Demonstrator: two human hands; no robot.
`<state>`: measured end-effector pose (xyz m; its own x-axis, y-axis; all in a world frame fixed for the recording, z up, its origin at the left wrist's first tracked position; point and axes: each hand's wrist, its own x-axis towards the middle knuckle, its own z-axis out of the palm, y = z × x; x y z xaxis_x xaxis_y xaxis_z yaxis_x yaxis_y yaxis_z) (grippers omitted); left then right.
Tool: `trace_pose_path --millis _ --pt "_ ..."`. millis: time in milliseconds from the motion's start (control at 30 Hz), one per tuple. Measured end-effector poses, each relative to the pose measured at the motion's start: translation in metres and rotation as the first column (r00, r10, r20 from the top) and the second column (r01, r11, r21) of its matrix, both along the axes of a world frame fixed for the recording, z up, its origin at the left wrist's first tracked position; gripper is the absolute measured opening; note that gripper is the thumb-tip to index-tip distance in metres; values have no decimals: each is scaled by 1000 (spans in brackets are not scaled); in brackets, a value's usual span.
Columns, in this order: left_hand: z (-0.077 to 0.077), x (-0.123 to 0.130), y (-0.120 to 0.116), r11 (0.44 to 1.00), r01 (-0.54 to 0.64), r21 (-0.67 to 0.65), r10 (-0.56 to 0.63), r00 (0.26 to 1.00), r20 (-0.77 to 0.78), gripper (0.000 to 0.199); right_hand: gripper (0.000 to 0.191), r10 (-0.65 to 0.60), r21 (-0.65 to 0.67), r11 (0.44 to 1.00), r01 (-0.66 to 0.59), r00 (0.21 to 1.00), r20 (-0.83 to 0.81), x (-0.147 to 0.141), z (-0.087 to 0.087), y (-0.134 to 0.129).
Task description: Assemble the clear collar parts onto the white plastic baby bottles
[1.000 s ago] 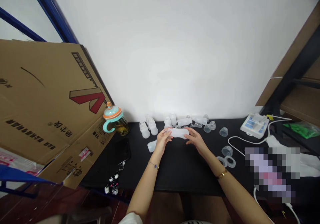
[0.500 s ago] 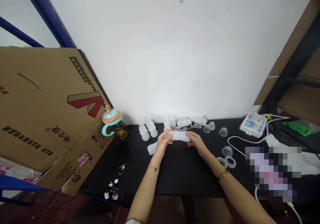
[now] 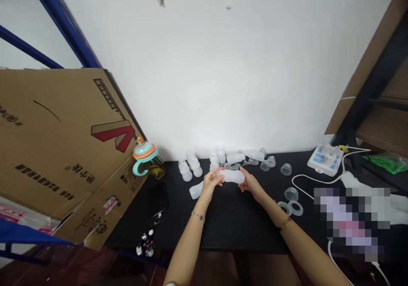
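A white translucent baby bottle (image 3: 232,176) lies sideways between my hands, above the black table (image 3: 236,222). My left hand (image 3: 213,180) is closed around its left end, where a clear part partly shows between the fingers. The right end is gripped by my right hand (image 3: 249,181). Beside my left wrist another white bottle (image 3: 195,190) lies on its side. Behind my hands are several white bottles (image 3: 185,171), standing, and a white bottle (image 3: 236,158) lying down among small clear parts. Clear domed caps (image 3: 286,169) and translucent rings (image 3: 296,208) rest to the right.
At the left stand a teal-lidded pitcher (image 3: 149,160) and a large cardboard box (image 3: 63,150). A black phone (image 3: 158,199) with a charm strap (image 3: 146,241) lies near the pitcher. On the right are a white divided case (image 3: 325,159), a white cable (image 3: 306,176) and a blurred-out object (image 3: 347,226).
Both hands keep hold of the bottle; my right fingers have shifted slightly around its end. The whole view has moved a little, with things appearing slightly lower and further right.
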<state>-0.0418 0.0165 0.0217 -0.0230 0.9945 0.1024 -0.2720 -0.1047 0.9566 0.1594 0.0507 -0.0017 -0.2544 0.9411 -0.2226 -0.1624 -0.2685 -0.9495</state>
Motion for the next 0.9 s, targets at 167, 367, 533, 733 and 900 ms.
trace_pose_path --millis 167,367,533,733,900 --pt "-6 0 5 997 -77 -12 78 994 71 55 43 -76 121 989 85 994 -81 2 6 -4" --pt "-3 -1 4 990 -134 -41 138 979 151 56 49 -27 205 977 51 993 -116 8 14 -8" --pt "-1 0 3 987 -145 -64 153 977 150 55 48 -15 179 983 35 993 -115 9 18 -10" --pt "1 -1 2 985 -161 -66 168 977 133 55 48 -22 170 985 40 994 -105 8 16 -8" --pt "2 -3 2 987 -147 -65 154 979 131 56 45 -21 157 987 31 997 -69 8 12 -6"
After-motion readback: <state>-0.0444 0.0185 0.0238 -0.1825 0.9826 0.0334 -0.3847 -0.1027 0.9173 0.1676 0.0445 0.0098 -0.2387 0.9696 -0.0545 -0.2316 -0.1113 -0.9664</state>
